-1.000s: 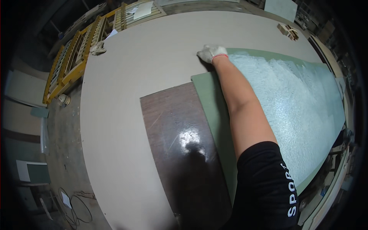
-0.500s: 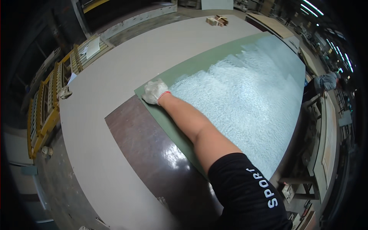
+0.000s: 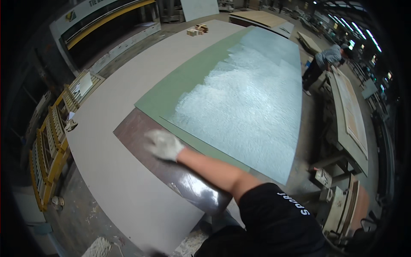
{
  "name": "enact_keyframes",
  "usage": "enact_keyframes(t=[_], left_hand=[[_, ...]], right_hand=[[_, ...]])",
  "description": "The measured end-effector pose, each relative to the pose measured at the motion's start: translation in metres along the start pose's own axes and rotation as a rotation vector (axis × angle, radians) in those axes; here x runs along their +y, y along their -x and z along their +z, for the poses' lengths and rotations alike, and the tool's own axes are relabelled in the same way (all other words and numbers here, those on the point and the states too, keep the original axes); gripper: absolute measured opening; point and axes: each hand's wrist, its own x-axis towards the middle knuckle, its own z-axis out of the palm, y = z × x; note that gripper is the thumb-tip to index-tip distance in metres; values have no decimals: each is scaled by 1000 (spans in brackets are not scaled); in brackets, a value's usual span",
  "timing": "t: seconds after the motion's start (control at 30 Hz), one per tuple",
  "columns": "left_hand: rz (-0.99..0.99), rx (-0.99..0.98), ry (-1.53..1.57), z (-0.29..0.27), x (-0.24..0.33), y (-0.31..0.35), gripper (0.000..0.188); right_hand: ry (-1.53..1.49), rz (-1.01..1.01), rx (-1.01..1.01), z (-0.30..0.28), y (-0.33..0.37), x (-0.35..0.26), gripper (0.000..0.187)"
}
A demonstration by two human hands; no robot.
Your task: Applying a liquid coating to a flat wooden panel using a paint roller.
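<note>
My gloved right hand (image 3: 165, 146), blurred by motion, is over the dark brown glossy sheet (image 3: 141, 128), its fingers stretched out and holding nothing that I can see. I cannot tell whether it touches the sheet. The brown sheet's near end (image 3: 201, 190) bends and shines. Beyond the hand lies a green panel (image 3: 171, 88), largely covered with a streaky whitish coat (image 3: 244, 98). One straight edge of the green panel runs close to my hand and forearm. My left hand is out of view.
Beneath everything lies a large light-grey board (image 3: 102, 171), with a small bundle of wood blocks (image 3: 198, 30) at its far end. Yellow roller racks (image 3: 53, 141) stand left, a large press (image 3: 107, 38) beyond. At right, a co-worker (image 3: 325, 62) leans over a long bench (image 3: 351, 124).
My right hand has left the green panel's corner and come nearer, over the brown sheet. The view has shifted, showing more of the press and the co-worker.
</note>
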Motion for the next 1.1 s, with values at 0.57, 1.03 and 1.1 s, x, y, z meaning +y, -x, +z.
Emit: enact_keyframes(t=[0.57,1.03,1.1], left_hand=[[-280,-1491,-97,240,91,83,13],[865,-1179,-1148,413,142,45,50],[874,-1166,-1230,436,123,44,50]], right_hand=[[-419,580,255,-70,371,-184,92],[-324,1152,792,-113,568,-10,74],[-326,1169,823,-118,575,29,72]])
